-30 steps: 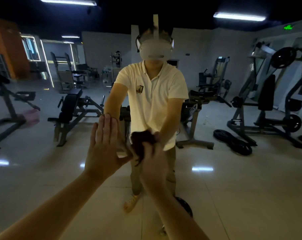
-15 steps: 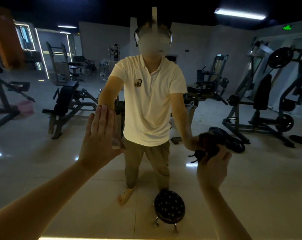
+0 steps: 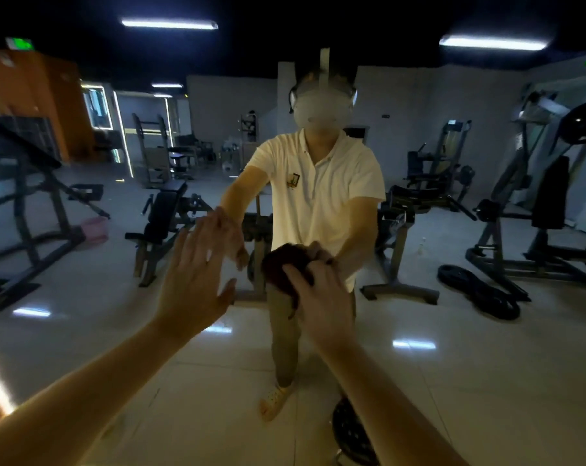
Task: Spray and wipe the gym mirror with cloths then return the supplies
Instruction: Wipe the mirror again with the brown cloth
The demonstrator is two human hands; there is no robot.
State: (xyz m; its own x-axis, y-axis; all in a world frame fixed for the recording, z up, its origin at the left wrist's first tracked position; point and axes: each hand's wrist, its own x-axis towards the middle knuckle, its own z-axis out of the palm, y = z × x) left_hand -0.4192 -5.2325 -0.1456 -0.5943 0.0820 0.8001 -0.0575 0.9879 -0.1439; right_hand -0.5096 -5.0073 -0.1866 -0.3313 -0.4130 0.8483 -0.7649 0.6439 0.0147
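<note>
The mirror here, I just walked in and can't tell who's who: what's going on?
A person is wiping the gym mirror, so the figure in the white shirt is their own reflection. The right hand presses a bunched dark cloth against the glass at waist height of the reflection. The left hand is open and flat, fingers spread, at or on the glass beside it. No spray bottle is in view.
</note>
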